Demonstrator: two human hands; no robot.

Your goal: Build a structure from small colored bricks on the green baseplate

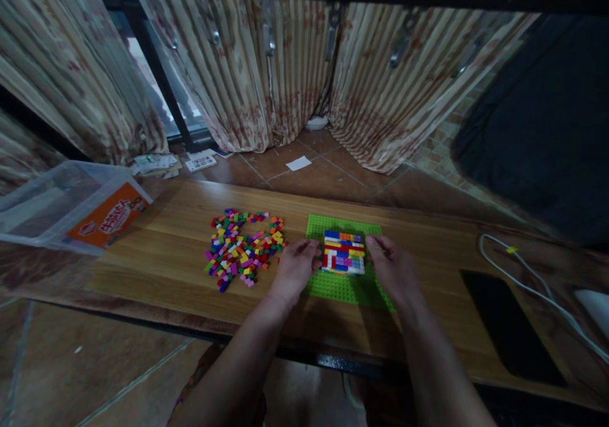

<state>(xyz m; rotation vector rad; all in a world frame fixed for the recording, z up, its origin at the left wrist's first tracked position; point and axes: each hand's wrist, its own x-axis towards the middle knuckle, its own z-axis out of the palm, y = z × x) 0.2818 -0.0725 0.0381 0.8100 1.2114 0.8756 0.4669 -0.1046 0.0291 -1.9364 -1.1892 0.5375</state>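
A low block of toy building bricks in red, blue, yellow, white and other colours sits on a green studded baseplate. At its left edge is my left hand, its fingers curled in and their tips pressed together. Whatever those fingertips pinch is too small to make out. My right hand is at the block's right edge, over the baseplate, with thumb and fingers bent closely together. I cannot tell whether it pinches a small piece or only touches the block's side. Loose bricks in many colours lie spread left of my left hand.
The wooden table holds all this. A clear plastic bin with an orange label stands at the left end. On the right lie a black flat pad and a white cable. Patterned curtains hang behind the table.
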